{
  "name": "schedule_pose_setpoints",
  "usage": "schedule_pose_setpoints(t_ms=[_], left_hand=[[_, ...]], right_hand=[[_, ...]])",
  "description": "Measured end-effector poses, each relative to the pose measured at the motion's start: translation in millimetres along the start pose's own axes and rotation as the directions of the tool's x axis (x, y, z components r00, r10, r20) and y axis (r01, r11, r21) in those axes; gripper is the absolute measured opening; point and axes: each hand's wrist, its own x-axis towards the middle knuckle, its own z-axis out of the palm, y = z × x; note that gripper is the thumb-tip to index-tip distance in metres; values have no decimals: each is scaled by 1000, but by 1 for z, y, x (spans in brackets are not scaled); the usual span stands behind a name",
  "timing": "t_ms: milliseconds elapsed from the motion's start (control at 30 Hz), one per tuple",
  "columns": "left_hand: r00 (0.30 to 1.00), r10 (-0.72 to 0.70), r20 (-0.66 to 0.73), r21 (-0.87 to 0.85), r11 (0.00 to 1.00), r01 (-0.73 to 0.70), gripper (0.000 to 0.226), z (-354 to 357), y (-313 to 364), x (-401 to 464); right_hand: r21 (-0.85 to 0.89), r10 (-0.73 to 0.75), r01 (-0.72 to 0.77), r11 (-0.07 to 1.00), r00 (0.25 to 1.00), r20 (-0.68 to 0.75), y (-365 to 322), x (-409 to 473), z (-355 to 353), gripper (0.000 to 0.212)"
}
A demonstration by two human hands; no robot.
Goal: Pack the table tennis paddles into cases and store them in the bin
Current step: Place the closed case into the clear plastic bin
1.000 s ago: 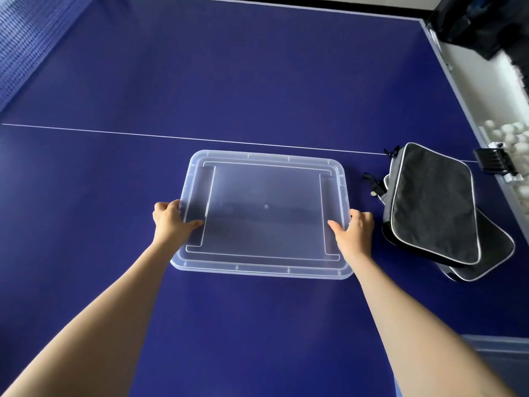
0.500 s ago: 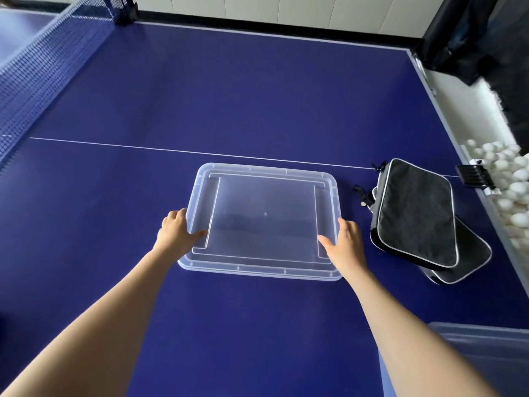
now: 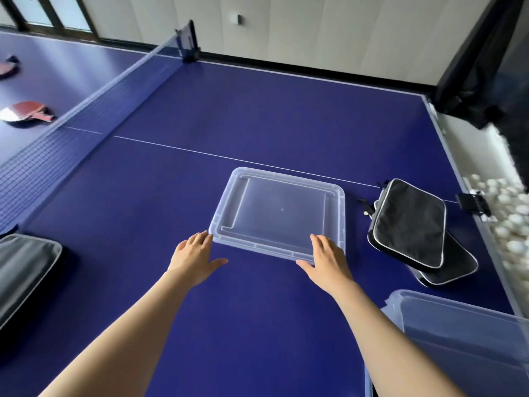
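Clear lid (image 3: 279, 213) flat on the blue counter (image 3: 257, 116). Left hand (image 3: 193, 257) spread, fingertips at the lid's near-left corner; right hand (image 3: 329, 260) spread, fingers resting on the near-right edge. Two black cases (image 3: 409, 222) stacked just right of the lid, bin (image 3: 458, 316) at near right. Another case (image 3: 25, 270) far left. Two paddles (image 3: 27, 111) beyond the net (image 3: 86, 110).

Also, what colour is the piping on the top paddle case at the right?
White piping edges the black rectangular fabric paddle case, clearest in the head view.
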Motion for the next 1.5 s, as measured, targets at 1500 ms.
schedule_pose_setpoints(t_ms=[1500], left_hand=[[847, -526, -79, -381, 801, 462, 89, 3, -446, -255]], right_hand=[[92, -328, 315, 945, 912, 245, -509, -68, 107, 84]])
